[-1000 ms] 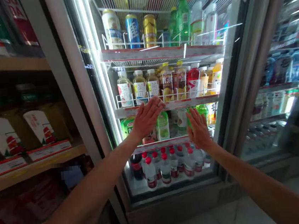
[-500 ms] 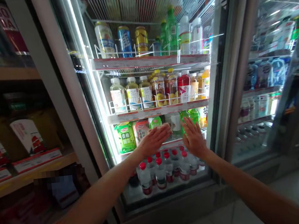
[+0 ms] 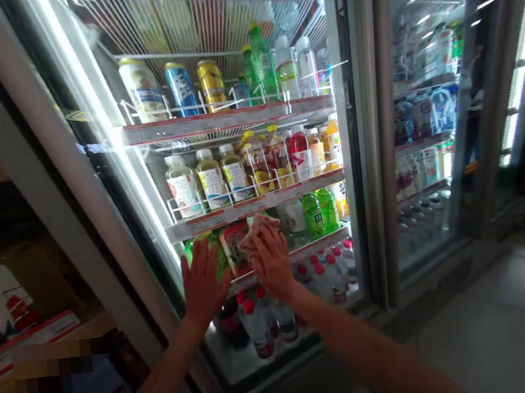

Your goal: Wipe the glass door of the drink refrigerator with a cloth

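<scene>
A glass cooler door stands in front of shelves of drinks. My left hand [image 3: 202,285] is raised at the lower left of the glass with its fingers apart, holding nothing, in front of a green drink package. To its right, my right hand [image 3: 272,261] presses a crumpled pinkish cloth [image 3: 257,228], its fingers over the cloth. Behind the cloth is a red-labelled package [image 3: 235,248]. Bottles with red caps [image 3: 256,328] stand on the bottom shelf, below and behind both hands.
Tea bottles [image 3: 212,180] line the middle shelf and cans [image 3: 180,89] the upper one. A metal door frame [image 3: 377,147] rises at the right, beside another cooler. Wooden shelving with boxes [image 3: 5,298] stands at the left.
My left hand has moved left and turned upright, fingers spreading. My right hand has moved left, and the cloth now shows under it. The view has shifted to the right.
</scene>
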Available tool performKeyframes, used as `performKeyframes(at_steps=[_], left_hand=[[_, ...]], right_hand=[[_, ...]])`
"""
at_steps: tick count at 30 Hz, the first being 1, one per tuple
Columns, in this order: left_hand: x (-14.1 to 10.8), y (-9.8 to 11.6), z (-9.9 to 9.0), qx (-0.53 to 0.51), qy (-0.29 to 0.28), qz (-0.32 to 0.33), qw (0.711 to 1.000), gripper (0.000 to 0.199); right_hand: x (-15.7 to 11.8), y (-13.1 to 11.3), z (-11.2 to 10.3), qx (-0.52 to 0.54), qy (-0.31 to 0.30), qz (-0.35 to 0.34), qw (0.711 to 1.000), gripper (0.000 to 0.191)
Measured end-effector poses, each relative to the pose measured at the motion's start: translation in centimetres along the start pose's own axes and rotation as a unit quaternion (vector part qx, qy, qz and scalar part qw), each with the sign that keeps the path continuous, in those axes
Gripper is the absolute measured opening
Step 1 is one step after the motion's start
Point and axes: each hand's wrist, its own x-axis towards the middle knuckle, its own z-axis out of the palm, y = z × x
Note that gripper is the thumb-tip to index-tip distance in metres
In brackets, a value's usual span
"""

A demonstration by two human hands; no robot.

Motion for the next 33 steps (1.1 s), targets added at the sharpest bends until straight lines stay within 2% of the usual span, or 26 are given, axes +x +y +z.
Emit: performKeyframes(at_steps=[2,3,5,7,8,10,12,13,15,17,19,21,26,28,29,31,33], left_hand=[[-0.8,-0.7,0.0,0.036,0.002,-0.015,0.999,0.071],[-1.0,-0.8,0.1,0.048,0.003,-0.018,0.999,0.071],[-1.2,-0.6,0.6,0.061,0.008,-0.018,0.998,0.072],[-1.3,-0.3,1.1,0.067,0.014,-0.023,0.997,0.072],[-1.3,-0.2,1.3,0.067,0.013,-0.025,0.997,0.073],[-1.4,-0.1,1.6,0.065,0.012,-0.035,0.997,0.073],[-1.4,-0.1,1.8,0.059,0.008,-0.046,0.997,0.074],[-1.5,0.0,1.8,0.056,0.007,-0.050,0.997,0.074],[-1.5,0.2,1.8,0.050,0.006,-0.059,0.997,0.075],[-1.5,0.5,1.7,0.047,0.009,-0.065,0.997,0.074],[-1.6,0.8,1.5,0.048,0.008,-0.070,0.996,0.072],[-1.7,1.2,1.4,0.052,0.005,-0.071,0.996,0.071],[-2.1,2.1,1.8,0.046,0.007,-0.096,0.994,0.071],[-2.1,2.3,2.1,0.038,0.007,-0.105,0.994,0.071],[-2.1,2.3,2.2,0.033,0.006,-0.107,0.994,0.071],[-2.1,2.3,2.2,0.025,0.006,-0.107,0.994,0.071],[-2.3,2.2,2.0,0.025,0.005,-0.102,0.994,0.072]], right_hand=[[0.1,-0.7,1.2,-0.044,0.052,0.015,0.998,0.042],[0.0,-0.3,1.4,-0.060,0.069,-0.001,0.996,0.041],[-0.5,2.2,0.9,-0.084,0.067,-0.058,0.992,0.038],[-1.4,6.6,-0.8,-0.103,0.030,-0.092,0.990,0.037],[-1.8,9.1,-2.0,-0.116,0.022,-0.066,0.991,0.038],[-2.4,13.2,-4.1,-0.145,0.044,0.045,0.987,0.039],[-2.5,14.5,-5.2,-0.135,0.070,0.093,0.984,0.041],[-2.5,13.9,-5.1,-0.117,0.077,0.090,0.986,0.041],[-2.6,10.9,-4.0,-0.066,0.065,0.031,0.995,0.041],[-2.8,7.2,-2.4,-0.033,0.018,-0.046,0.998,0.040],[-2.8,5.3,-1.4,-0.027,-0.006,-0.076,0.997,0.041],[-2.5,6.4,-1.6,-0.045,0.015,-0.054,0.997,0.042],[-1.2,15.2,-5.1,-0.068,0.117,0.108,0.985,0.039],[-1.4,15.7,-5.3,-0.066,0.142,0.144,0.977,0.044],[-1.9,14.7,-4.8,-0.067,0.140,0.139,0.978,0.046],[-3.3,11.1,-3.2,-0.067,0.091,0.084,0.990,0.046],[-4.9,6.8,-1.3,-0.062,0.008,-0.032,0.998,0.048]])
